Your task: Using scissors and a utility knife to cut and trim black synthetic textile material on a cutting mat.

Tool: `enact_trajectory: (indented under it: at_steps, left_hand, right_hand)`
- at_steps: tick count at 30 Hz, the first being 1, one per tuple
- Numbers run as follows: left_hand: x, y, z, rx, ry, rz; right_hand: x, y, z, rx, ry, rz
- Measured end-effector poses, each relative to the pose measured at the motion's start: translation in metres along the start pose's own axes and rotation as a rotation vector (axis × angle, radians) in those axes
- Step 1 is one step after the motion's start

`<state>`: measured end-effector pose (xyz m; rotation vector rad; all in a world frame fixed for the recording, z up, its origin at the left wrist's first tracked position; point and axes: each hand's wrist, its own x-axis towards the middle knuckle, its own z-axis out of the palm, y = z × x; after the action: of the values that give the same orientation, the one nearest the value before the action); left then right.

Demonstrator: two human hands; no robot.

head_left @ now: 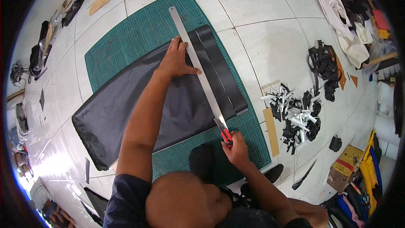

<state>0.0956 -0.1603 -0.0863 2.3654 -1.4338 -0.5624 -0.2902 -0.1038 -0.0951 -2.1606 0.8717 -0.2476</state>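
Note:
A black sheet of smooth material (122, 109) lies over a green gridded cutting mat (130, 38) on the floor. Across the sheet, at a slant, runs a long steel ruler (195, 57). My left hand (173, 61) presses on the ruler's left edge and the sheet, thumb and fingers spread. Near the ruler's lower end, my right hand (237, 150) is closed around a red and black utility knife (225, 134), its tip by the sheet's near edge. A black strip (221, 69) lies right of the ruler, with a thin pale line along its left side.
Right of the mat are a tan cardboard strip (271, 133), a heap of black and white scraps (297, 118) and scissors (304, 174). Farther off lie black straps (324, 61) and white cloth (341, 25). A tan rounded piece (101, 2) rests at the far left.

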Motion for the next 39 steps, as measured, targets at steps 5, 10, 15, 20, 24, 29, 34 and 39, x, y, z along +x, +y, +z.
enact_trajectory:
  at_steps: [5,10,15,20,24,29,34,39]
  left_hand:
    - [-0.01,-0.022,-0.01,-0.043,0.01,0.007]
    - [-0.005,-0.009,-0.002,0.019,0.015,-0.02]
    - [0.005,-0.003,0.002,0.008,0.279,-0.005]
    - [0.071,0.006,-0.008,0.036,0.245,-0.085]
    - [0.103,0.012,-0.014,0.251,0.005,-0.098]
    - [0.123,0.007,-0.014,0.029,-0.068,-0.153]
    - [0.103,-0.012,-0.002,0.015,0.339,-0.082]
    - [0.026,-0.016,0.005,-0.058,0.382,-0.106]
  right_hand:
    - [0.02,-0.025,-0.03,0.049,0.109,0.173]
    - [0.042,0.057,-0.097,-0.236,0.36,0.475]
    - [0.034,0.085,-0.102,-0.371,0.252,0.326]
    - [0.033,0.078,-0.098,-0.148,0.341,0.48]
    - [0.031,0.069,-0.105,-0.14,0.307,0.567]
    - [0.031,0.052,-0.116,-0.003,0.495,0.492]
    - [0.081,0.007,-0.132,0.251,0.545,0.41]
    - [0.172,-0.031,-0.11,0.405,0.349,0.393]
